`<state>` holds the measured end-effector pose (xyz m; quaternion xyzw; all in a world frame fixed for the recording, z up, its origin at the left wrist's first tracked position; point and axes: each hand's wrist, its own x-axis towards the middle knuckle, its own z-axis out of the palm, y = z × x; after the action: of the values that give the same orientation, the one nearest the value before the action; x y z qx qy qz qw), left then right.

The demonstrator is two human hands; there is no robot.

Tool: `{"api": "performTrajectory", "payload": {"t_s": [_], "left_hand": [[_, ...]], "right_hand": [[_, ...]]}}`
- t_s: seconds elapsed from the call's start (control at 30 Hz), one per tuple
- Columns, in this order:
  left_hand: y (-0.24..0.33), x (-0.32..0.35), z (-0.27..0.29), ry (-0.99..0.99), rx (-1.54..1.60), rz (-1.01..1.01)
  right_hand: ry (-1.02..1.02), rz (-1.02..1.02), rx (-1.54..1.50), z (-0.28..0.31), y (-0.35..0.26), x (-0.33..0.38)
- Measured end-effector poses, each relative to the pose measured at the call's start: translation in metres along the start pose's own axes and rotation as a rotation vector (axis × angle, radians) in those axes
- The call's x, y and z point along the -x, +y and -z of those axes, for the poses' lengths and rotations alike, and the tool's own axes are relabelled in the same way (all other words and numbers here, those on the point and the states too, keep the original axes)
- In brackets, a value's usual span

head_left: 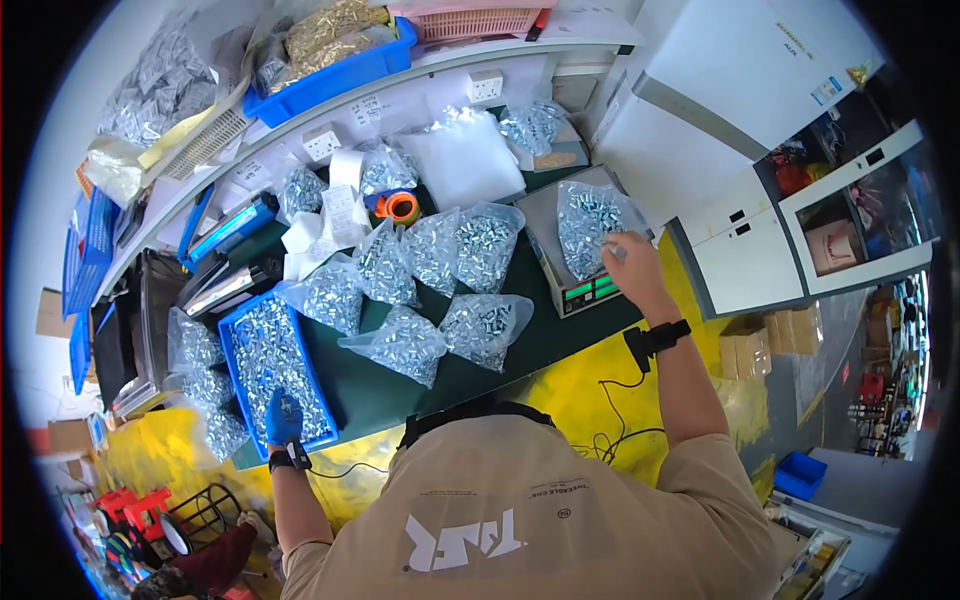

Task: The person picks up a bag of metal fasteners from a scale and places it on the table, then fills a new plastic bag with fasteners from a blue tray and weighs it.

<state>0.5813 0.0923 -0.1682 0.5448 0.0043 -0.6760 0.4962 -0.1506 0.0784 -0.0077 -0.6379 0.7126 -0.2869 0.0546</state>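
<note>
My left hand (284, 416), in a blue glove, is low over the near end of a blue tray (327, 398) full of small silvery metal parts (265, 345). Its fingers are too small and hidden to read. My right hand (630, 268) is bare, its fingers drawn together at the right side of a clear plastic bag (590, 218) of the same metal parts. Whatever those fingertips hold is too small to make out. That bag lies on the plate of a digital scale (543, 222), whose green display is lit.
Several filled clear bags (485, 330) cover the middle of the dark green table (395, 405). Behind them are orange tape (402, 208), paper slips (343, 213) and a stack of white plastic sheets (462, 158). A shelf (560, 45) runs above; a white cabinet (735, 250) stands right.
</note>
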Motion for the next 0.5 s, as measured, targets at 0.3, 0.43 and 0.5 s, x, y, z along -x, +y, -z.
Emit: {"api": "performTrajectory", "payload": {"t_s": [0.3, 0.43, 0.5], "left_hand": [[0.011, -0.049, 0.044, -0.073, -0.503, -0.318], [0.023, -0.060, 0.051, -0.289, -0.032, 0.022], [0.029, -0.062, 0.049, -0.267, -0.066, 0.018]], "right_hand": [[0.033, -0.101, -0.086, 0.023, -0.018, -0.001], [0.054, -0.053, 0.024, 0.016, -0.014, -0.011], [0.051, -0.067, 0.028, 0.013, -0.017, -0.011]]}}
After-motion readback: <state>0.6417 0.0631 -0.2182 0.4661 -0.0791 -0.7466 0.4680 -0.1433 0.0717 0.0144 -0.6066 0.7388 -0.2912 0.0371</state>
